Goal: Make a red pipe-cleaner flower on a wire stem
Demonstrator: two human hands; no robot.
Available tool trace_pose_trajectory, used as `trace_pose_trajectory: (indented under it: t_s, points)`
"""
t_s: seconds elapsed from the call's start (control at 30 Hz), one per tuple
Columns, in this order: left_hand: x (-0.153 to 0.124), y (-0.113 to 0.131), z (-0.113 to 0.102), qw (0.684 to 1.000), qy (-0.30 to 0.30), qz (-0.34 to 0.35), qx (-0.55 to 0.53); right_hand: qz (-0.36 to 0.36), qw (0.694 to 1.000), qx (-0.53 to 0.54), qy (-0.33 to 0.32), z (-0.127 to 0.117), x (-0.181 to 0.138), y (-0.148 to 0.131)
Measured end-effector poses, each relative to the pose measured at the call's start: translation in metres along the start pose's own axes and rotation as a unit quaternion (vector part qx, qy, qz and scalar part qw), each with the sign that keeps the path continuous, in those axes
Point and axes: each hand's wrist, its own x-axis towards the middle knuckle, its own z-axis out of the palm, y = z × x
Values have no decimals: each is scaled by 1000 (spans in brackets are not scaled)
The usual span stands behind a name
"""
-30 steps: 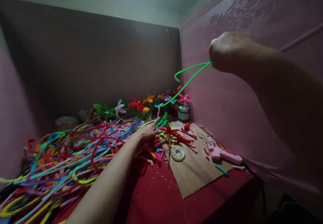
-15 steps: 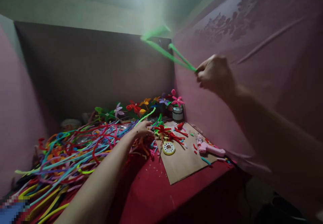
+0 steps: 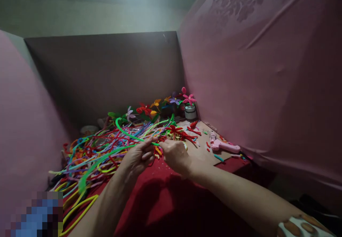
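Observation:
My left hand (image 3: 140, 156) is closed, pinching green pipe cleaners (image 3: 130, 135) above the front of the table. One strand arcs up and back to the left, and a wider, blurred green length trails down toward the lower left. My right hand (image 3: 175, 154) is closed on the short end of the same green pipe cleaners, just right of my left fingers. Behind my right hand lies a red pipe-cleaner flower (image 3: 174, 131), on the table. A heap of many-coloured pipe cleaners (image 3: 107, 146) spreads beside and behind my left hand.
A pink glue gun (image 3: 224, 146) rests on the brown board (image 3: 205, 158) at the right, among red and teal scraps. Finished flowers (image 3: 144, 109) line the back, near a grey jar (image 3: 190, 112). Pink cloth (image 3: 240, 87) hangs at the right; red cloth (image 3: 144, 194) covers the table.
My right hand has come down and left from high up, bringing the green pipe cleaners to my left hand. My left hand has drawn back from the flowers and now grips them too.

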Motion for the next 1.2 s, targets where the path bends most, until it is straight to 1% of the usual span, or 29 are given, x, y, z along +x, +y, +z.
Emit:
trace_pose_trajectory:
  t_s: [0.07, 0.17, 0.23, 0.27, 0.3, 0.33, 0.37, 0.4, 0.47, 0.53, 0.57, 0.67, 0.73, 0.8, 0.9, 1.03, 1.13, 1.2]
  points:
    - [3, 7, -10, 998, 53, 23, -17, -19, 1000, 9, -6, 5, -4, -1]
    - [6, 23, -25, 989, 104, 95, -35, 3, 999, 42, -12, 7, -3, 6]
    - [8, 33, -32, 974, 143, 165, -58, 45, 996, 80, 6, 7, 0, 11]
    - [9, 37, -34, 963, 162, 202, -75, 83, 986, 142, 22, 7, 2, 12]
    - [11, 40, -35, 950, 180, 237, -95, 128, 964, 230, 34, 7, 5, 12]
    - [12, 41, -36, 938, 193, 265, -115, 172, 930, 324, 39, 8, 7, 10]
    - [13, 40, -36, 928, 200, 283, -134, 206, 885, 417, 33, 9, 10, 7]
    - [15, 38, -35, 924, 201, 289, -150, 225, 836, 500, 18, 11, 12, 3]
    - [17, 30, -34, 930, 183, 273, -164, 219, 756, 617, -8, 15, 19, -8]
    - [18, 17, -33, 941, 165, 249, -159, 202, 679, 705, -7, 22, 28, -18]
    - [19, 10, -33, 947, 153, 238, -155, 196, 647, 737, 0, 26, 34, -23]
    - [20, -9, -33, 961, 119, 208, -139, 189, 601, 775, 43, 38, 51, -32]
    - [21, -17, -34, 965, 106, 200, -134, 198, 578, 788, 68, 45, 61, -35]
    - [22, -20, -37, 966, 105, 195, -131, 209, 564, 795, 76, 51, 67, -34]
    - [24, -18, -46, 964, 125, 195, -134, 215, 555, 800, 75, 57, 68, -30]
    - [26, -16, -55, 958, 162, 197, -135, 226, 535, 811, 75, 68, 65, -24]
    - [25, -19, -57, 959, 180, 183, -119, 238, 527, 813, 73, 78, 64, -22]
    - [24, -20, -55, 959, 192, 179, -107, 244, 528, 811, 63, 82, 62, -20]
